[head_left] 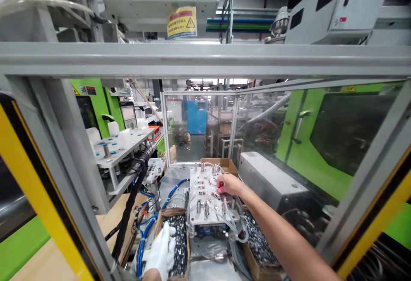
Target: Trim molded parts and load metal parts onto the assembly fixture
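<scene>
My right hand [228, 184] is bare, with pink on its fingertips. Its fingers are pinched together at the surface of a metal fixture plate [205, 218], and whatever they hold is too small to make out. Metal pins, pink-tipped fittings and clear tubes cover that plate. A white glove covers my left hand [163, 249], which hangs over a cardboard box of small dark and shiny metal parts [180, 246]. The fingers of the glove are curled in, hiding anything inside them. Right of the plate, under my forearm, another box holds small metal rings or nuts [257, 236].
An aluminium frame beam [205, 60] crosses in front of me, with yellow-edged posts at both sides. Blue hoses [146, 240] and black cables run left of the plate. A grey housing [269, 178] stands to the right, and a cardboard box [229, 166] sits behind the plate.
</scene>
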Tool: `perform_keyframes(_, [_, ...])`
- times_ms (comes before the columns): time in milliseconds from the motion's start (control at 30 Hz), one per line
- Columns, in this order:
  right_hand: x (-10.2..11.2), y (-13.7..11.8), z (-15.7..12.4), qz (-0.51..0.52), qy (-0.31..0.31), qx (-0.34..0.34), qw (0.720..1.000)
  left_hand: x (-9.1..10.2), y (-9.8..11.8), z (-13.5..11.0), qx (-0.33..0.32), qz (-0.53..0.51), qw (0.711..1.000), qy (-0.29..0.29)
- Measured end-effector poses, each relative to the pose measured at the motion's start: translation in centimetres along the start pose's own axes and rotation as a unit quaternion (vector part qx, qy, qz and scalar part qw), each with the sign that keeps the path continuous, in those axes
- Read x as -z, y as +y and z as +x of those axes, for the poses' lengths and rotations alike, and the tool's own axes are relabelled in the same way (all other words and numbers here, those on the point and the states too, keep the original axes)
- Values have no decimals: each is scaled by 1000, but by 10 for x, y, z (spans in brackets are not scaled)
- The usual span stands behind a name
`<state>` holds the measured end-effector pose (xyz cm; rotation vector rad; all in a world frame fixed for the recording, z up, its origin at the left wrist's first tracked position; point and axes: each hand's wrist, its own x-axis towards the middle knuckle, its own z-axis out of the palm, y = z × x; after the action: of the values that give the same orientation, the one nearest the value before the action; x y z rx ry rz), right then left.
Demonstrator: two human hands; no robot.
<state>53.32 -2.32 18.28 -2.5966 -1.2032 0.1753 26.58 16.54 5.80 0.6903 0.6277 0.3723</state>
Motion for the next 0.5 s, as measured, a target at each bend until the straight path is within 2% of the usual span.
perform_keyframes(67, [0, 1, 2, -19, -5, -3, 1000, -3, -1, -8, 46, -84, 995, 16])
perform_keyframes(167, [-1, 1, 5, -50, -13, -7, 999, -7, 1, -17, 98, -204, 974, 29])
perform_keyframes(333, [-1, -2, 7, -78, -14, -11, 997, -12, -4, -18, 50, -163, 985, 18])
perform_keyframes(500, [1, -1, 3, -67, -8, -1, 998, -19, -11, -21, 39, -160, 986, 9])
